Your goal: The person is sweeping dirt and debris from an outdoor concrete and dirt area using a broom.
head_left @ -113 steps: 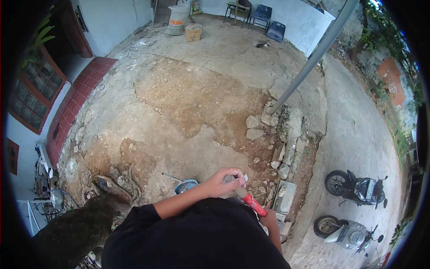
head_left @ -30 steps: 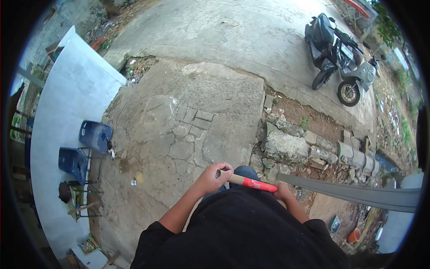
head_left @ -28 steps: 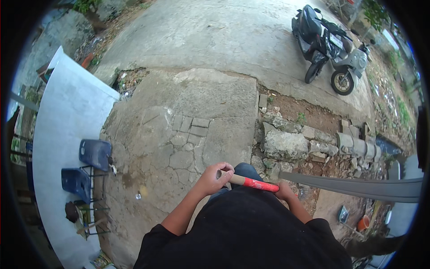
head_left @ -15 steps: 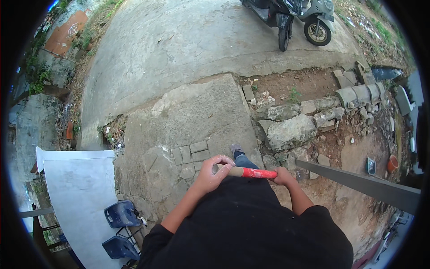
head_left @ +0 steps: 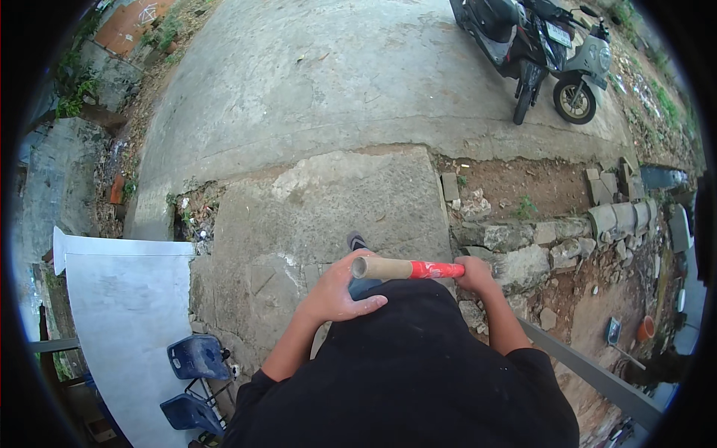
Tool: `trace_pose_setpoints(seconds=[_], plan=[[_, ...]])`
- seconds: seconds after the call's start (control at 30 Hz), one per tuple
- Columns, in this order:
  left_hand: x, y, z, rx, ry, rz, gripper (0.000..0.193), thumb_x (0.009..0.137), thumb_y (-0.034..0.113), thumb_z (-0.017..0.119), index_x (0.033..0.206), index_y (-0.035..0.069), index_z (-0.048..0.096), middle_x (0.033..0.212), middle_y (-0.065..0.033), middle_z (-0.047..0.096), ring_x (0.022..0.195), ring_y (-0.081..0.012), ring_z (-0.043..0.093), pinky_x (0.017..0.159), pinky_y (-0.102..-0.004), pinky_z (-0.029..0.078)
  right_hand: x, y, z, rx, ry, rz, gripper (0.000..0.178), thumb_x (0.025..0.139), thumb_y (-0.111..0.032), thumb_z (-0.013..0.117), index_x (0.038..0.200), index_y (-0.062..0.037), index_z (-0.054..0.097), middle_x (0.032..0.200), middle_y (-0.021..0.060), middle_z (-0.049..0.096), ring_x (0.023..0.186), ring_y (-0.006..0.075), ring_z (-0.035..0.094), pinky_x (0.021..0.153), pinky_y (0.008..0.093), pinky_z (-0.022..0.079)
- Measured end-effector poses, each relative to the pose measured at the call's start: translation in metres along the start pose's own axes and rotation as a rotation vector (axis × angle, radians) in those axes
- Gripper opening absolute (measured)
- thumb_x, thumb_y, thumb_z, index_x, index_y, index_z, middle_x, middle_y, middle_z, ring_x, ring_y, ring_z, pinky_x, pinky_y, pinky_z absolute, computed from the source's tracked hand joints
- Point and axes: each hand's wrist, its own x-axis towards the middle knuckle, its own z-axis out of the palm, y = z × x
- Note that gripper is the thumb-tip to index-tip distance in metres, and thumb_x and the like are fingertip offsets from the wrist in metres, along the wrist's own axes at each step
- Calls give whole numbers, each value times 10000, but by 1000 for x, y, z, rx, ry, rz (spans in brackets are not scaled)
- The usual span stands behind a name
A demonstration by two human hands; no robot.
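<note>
I hold a long handle [head_left: 407, 268] level across my front; its near end is bare tan wood and a red band wraps its middle. My left hand [head_left: 336, 293] is closed around the wooden end. My right hand [head_left: 474, 273] grips it just past the red band, where what looks like bristles shows beyond the fingers. Below the handle my dark shirt fills the lower middle of the view. One of my shoes [head_left: 356, 241] shows on the cracked concrete slab [head_left: 336, 201] just ahead.
Two parked scooters [head_left: 534, 45] stand at the top right on a concrete road. Broken stones and rubble [head_left: 553, 239] line the slab's right edge. A white wall panel [head_left: 127, 313] and two blue chairs [head_left: 194, 373] are at lower left. A grey pole [head_left: 597, 377] slants at lower right.
The view has swung round as I turned: the scooters shifted right at the top and the white panel and chairs moved lower left. Both hands kept their hold on the handle.
</note>
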Motion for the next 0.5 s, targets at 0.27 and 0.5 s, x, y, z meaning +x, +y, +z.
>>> trace_pose_setpoints(seconds=[0.27, 0.5], plan=[[54, -112, -94, -361, 130, 162, 376, 795, 150, 838, 1127, 43, 696, 1130, -125, 699, 1051, -279, 702, 947, -376, 554, 141, -77, 12, -79, -40, -23, 176, 832, -242, 734, 832, -68, 709, 879, 224, 718, 918, 453, 694, 798, 545, 540], [111, -177, -184, -473, 88, 325, 305, 779, 48, 763, 1079, 69, 711, 1152, -127, 704, 1033, -276, 697, 917, -400, 555, 253, -123, -7, -120, -84, -75, 169, 805, -195, 724, 802, -33, 674, 842, 231, 693, 874, 461, 683, 751, 520, 527]])
